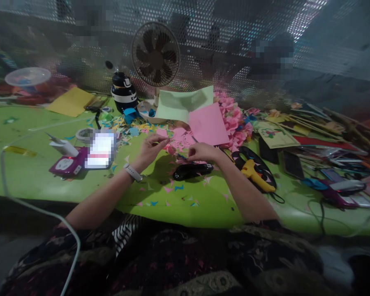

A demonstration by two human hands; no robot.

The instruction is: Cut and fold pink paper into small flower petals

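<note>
My left hand, with a white band on the wrist, is closed with thumb and fingertips pinched together. Whatever may be between them is too small to make out. Just under its fingertips is a small pink paper piece. My right hand is curled closed, and a slim dark stick-like tool juts up from it. Below the right hand a black stapler lies on the green table. Behind both hands are pink paper scraps and a pink sheet that overlaps a pale green sheet.
Pink paper flowers are heaped behind the pink sheet. A yellow glue gun lies to the right, near dark phones. On the left are a lit phone and a purple case. A fan and bottle stand behind.
</note>
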